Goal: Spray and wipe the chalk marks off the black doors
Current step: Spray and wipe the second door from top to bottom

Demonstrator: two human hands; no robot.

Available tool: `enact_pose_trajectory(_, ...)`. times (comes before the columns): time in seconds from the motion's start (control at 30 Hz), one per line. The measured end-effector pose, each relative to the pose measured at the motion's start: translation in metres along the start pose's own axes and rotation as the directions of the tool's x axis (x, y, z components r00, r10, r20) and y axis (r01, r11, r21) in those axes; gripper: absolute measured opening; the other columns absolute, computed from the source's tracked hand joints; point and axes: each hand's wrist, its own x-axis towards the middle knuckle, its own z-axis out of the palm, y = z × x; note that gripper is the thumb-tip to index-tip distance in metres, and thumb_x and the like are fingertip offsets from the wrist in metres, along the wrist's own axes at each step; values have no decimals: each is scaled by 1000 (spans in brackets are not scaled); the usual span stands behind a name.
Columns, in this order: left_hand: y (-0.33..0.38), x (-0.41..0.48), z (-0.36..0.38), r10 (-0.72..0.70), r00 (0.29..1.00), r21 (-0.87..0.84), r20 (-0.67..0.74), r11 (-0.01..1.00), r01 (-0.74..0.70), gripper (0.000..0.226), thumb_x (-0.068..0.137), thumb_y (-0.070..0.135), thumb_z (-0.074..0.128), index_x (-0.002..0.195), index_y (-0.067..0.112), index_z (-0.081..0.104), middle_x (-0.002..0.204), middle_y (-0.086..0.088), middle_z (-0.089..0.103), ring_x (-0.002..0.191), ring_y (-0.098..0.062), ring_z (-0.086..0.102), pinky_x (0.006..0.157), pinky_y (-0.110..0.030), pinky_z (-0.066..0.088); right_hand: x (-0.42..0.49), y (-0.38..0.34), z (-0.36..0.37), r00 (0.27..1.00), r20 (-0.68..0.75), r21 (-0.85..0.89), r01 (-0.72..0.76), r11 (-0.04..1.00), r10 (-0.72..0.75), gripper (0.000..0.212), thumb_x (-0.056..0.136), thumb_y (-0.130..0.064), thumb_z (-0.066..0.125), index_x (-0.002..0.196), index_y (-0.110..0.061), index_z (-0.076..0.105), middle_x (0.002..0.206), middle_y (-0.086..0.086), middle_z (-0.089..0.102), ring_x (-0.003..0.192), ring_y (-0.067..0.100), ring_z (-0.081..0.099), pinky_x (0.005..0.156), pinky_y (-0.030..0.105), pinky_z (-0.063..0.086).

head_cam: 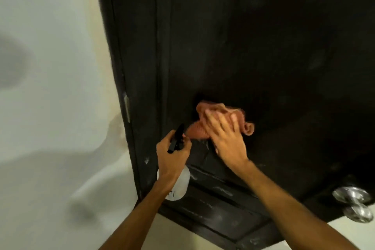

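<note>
A black door (253, 46) fills the upper middle and right of the view. My right hand (225, 138) presses a bunched orange cloth (203, 130) flat against the door, fingers spread and straight. My left hand (172, 154) grips the neck of a clear spray bottle (178, 186) with a black trigger head (176, 138), held just left of the cloth. Faint white chalk marks (221, 191) show on the lower panel mouldings of the door below my hands.
A silver round door knob (353, 195) sits at the lower right of the door. A metal hinge (126, 107) is on the black frame at the left. A white wall (50, 87) lies left of the frame.
</note>
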Motion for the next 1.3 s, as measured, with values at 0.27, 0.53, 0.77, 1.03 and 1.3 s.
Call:
enact_pose_trajectory(0.27, -32, 20, -38, -131, 991, -14, -8, 991, 131, 17, 91, 5, 77, 89, 21, 71, 69, 13, 68, 71, -1, 68, 68, -13, 53, 36, -36, 14, 982, 108, -2, 158, 987, -157, 91, 57, -13, 90, 143, -11, 58, 147, 12, 55, 138, 32, 43, 115, 51, 37)
enact_pose_trajectory(0.53, -66, 40, -72, -164, 982, 10, -89, 986, 165, 16, 89, 8, 82, 92, 21, 74, 78, 14, 70, 79, 6, 69, 72, -9, 54, 38, -98, 42, 789, 381, 112, 479, 871, -483, 72, 95, -29, 53, 159, -18, 22, 168, 9, 21, 153, 32, 13, 113, 51, 41)
enact_pose_trajectory(0.77, -98, 52, -98, -164, 980, 35, -114, 985, 169, 20, 87, 8, 83, 96, 24, 74, 75, 18, 72, 78, 1, 71, 75, -12, 54, 109, -125, 35, 929, 164, -6, 339, 941, -333, 77, 87, -22, 54, 158, -6, 32, 166, 16, 28, 155, 36, 14, 128, 54, 9)
enact_pose_trajectory(1.03, -127, 67, -121, -190, 974, 27, -126, 980, 195, 11, 89, 12, 82, 98, 15, 76, 82, 12, 76, 85, -6, 75, 82, -24, 60, 131, -157, 55, 907, 128, 140, 383, 913, -400, 70, 95, -19, 3, 164, -8, 0, 171, 16, -5, 158, 33, -1, 127, 52, 7)
enact_pose_trajectory(1.3, -136, 83, -135, -160, 976, 57, -147, 984, 170, 17, 88, 11, 83, 104, 9, 75, 88, 17, 74, 88, 6, 72, 81, -11, 57, 123, -210, 81, 785, 315, 510, 334, 793, -533, 59, 107, -29, 32, 163, -30, 15, 165, -13, 5, 157, 18, 10, 130, 36, 5)
